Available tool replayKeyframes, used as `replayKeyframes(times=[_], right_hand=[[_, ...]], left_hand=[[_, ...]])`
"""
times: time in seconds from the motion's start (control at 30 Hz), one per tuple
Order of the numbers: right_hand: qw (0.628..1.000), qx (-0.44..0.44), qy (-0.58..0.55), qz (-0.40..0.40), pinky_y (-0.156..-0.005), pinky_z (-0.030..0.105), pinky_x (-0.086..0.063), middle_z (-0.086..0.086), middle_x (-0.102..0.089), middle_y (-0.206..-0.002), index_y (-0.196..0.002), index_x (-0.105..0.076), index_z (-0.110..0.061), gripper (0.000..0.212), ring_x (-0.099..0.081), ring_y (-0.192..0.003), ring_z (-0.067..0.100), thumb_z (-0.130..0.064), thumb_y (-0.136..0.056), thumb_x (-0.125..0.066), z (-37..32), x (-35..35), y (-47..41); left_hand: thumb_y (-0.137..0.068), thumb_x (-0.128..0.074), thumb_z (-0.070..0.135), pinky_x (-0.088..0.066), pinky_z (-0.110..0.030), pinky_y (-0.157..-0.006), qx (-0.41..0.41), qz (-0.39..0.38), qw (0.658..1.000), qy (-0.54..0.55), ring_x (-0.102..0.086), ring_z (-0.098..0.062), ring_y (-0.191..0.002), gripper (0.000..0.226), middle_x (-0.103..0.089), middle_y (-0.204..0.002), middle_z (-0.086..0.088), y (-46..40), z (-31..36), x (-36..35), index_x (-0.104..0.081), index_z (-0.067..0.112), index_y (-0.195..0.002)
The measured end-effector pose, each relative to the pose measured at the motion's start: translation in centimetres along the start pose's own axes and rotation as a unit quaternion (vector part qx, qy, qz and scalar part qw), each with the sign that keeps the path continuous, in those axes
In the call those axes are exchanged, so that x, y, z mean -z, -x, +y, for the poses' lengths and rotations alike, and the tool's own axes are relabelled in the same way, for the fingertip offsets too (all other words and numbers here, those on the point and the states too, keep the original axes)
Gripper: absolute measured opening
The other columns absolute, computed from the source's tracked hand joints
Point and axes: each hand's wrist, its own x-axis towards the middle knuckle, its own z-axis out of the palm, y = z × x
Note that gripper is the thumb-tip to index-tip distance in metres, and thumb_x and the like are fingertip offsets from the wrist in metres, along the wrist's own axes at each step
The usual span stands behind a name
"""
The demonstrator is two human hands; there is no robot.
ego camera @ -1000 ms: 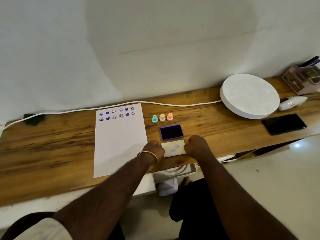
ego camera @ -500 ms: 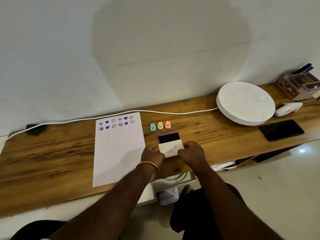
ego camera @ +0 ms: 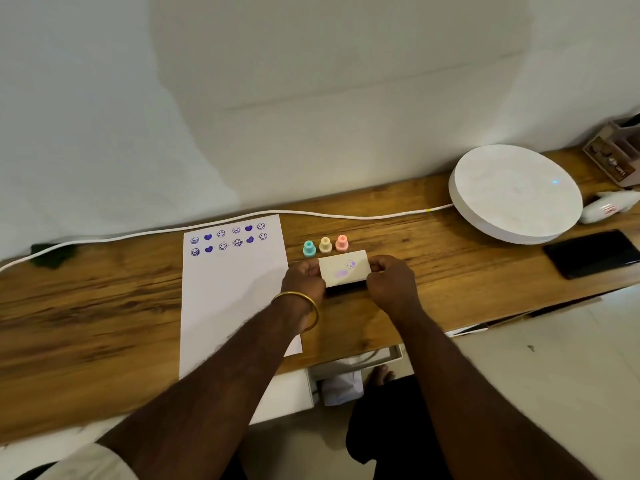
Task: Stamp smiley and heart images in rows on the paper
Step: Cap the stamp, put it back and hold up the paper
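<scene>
hands meet at the middle of a long wooden desk (ego camera: 104,306), and from my remote view i count two of them. my left hand (ego camera: 304,277), with one gold bangle (ego camera: 304,306) on its wrist, pinches the left end of a cream ink pad lid (ego camera: 343,268); my right hand (ego camera: 391,280) pinches its right end with curled fingers. the lid sits tilted over the dark ink pad base (ego camera: 346,289), whose front edge shows just below it. just behind the lid stand three small stampers in a row: one teal stamper (ego camera: 309,248), one yellow stamper (ego camera: 325,244), one pink stamper (ego camera: 341,243), all upright. left of the hands lies one white sheet of paper (ego camera: 228,296), partly under my left forearm. near its far edge i count two rows of six purple prints each, twelve in all: four hearts and eight smiley faces. one white cable (ego camera: 346,214) runs along the back of the desk to one round white disc (ego camera: 516,192) on the right. one black phone (ego camera: 592,252) lies near the disc.
</scene>
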Motion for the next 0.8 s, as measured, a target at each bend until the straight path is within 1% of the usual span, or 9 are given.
replayKeyframes(times=[0.13, 0.23, 0.37, 0.47, 0.6, 0.67, 0.73, 0.8], right_hand=[[1.000, 0.007, 0.016, -0.006, -0.091, 0.033, -0.051, 0.010, -0.063, -0.130, -0.129, -0.061, -0.010, 0.038, -0.061, -0.117, 0.025, -0.005, -0.091, -0.056, 0.1, -0.3, -0.4], [1.000, 0.004, 0.028, -0.006, -0.089, 0.030, -0.051, 0.010, -0.064, -0.128, -0.126, -0.063, -0.010, 0.035, -0.061, -0.116, 0.024, -0.006, -0.092, -0.056, 0.2, -0.3, -0.5], [0.999, 0.008, 0.035, 0.000, -0.082, 0.024, -0.047, 0.011, -0.067, -0.124, -0.121, -0.066, -0.008, 0.032, -0.063, -0.112, 0.023, -0.007, -0.090, -0.057, 0.5, -0.4, -0.5], [0.999, 0.014, 0.035, -0.002, -0.079, 0.022, -0.046, 0.011, -0.068, -0.121, -0.119, -0.068, -0.007, 0.031, -0.064, -0.109, 0.022, -0.010, -0.089, -0.059, 0.7, -0.4, -0.6], [0.999, 0.017, 0.042, -0.012, -0.083, 0.025, -0.047, 0.010, -0.068, -0.122, -0.120, -0.067, -0.009, 0.032, -0.064, -0.110, 0.022, -0.013, -0.089, -0.063, 0.8, -0.6, -0.7], [0.999, 0.018, 0.043, -0.017, -0.082, 0.024, -0.046, 0.009, -0.068, -0.122, -0.121, -0.067, -0.010, 0.033, -0.064, -0.110, 0.021, -0.015, -0.088, -0.064, 1.0, -0.8, -0.9], [0.999, 0.018, 0.044, -0.011, -0.081, 0.023, -0.045, 0.008, -0.069, -0.121, -0.121, -0.067, -0.011, 0.034, -0.064, -0.108, 0.020, -0.017, -0.087, -0.067, 1.0, -1.0, -0.9], [0.999, 0.013, 0.039, -0.006, -0.084, 0.026, -0.047, 0.008, -0.069, -0.121, -0.122, -0.066, -0.011, 0.037, -0.065, -0.107, 0.020, -0.019, -0.086, -0.070, 1.1, -1.1, -0.9]], left_hand=[[-0.088, -0.062, 0.002, -0.056, -0.037, -0.089, -0.004, -0.002, 1.000, -0.006, -0.057, -0.024, -0.121, 0.043, -0.062, -0.131, -0.004, -0.4, -0.6, -0.1, -0.055, 0.019, -0.128], [-0.088, -0.062, 0.002, -0.055, -0.038, -0.091, -0.006, -0.002, 1.000, 0.002, -0.057, -0.023, -0.120, 0.042, -0.063, -0.130, -0.004, -0.5, -1.0, -0.3, -0.057, 0.017, -0.126], [-0.088, -0.061, 0.000, -0.053, -0.040, -0.095, -0.002, -0.009, 1.000, 0.005, -0.057, -0.023, -0.121, 0.045, -0.062, -0.131, -0.004, -0.6, -1.2, -0.6, -0.056, 0.017, -0.130], [-0.087, -0.062, 0.001, -0.052, -0.041, -0.096, 0.007, -0.014, 1.000, 0.001, -0.056, -0.023, -0.122, 0.048, -0.061, -0.132, -0.004, -0.7, -1.3, -0.8, -0.054, 0.018, -0.132], [-0.087, -0.062, 0.001, -0.053, -0.041, -0.095, 0.011, -0.012, 1.000, 0.002, -0.055, -0.025, -0.123, 0.048, -0.060, -0.133, -0.005, -1.0, -1.3, -0.7, -0.053, 0.017, -0.132], [-0.087, -0.062, 0.002, -0.053, -0.041, -0.095, 0.011, -0.011, 1.000, 0.002, -0.056, -0.024, -0.122, 0.048, -0.060, -0.133, -0.005, -1.1, -1.4, -0.7, -0.053, 0.017, -0.132], [-0.088, -0.061, 0.002, -0.052, -0.041, -0.096, 0.008, -0.011, 1.000, -0.006, -0.055, -0.024, -0.123, 0.049, -0.059, -0.134, -0.005, -1.1, -1.4, -0.8, -0.053, 0.017, -0.134], [-0.089, -0.061, 0.002, -0.052, -0.041, -0.097, 0.004, -0.012, 1.000, -0.019, -0.054, -0.025, -0.125, 0.050, -0.057, -0.136, -0.005, -1.1, -1.4, -0.8, -0.051, 0.017, -0.136]])
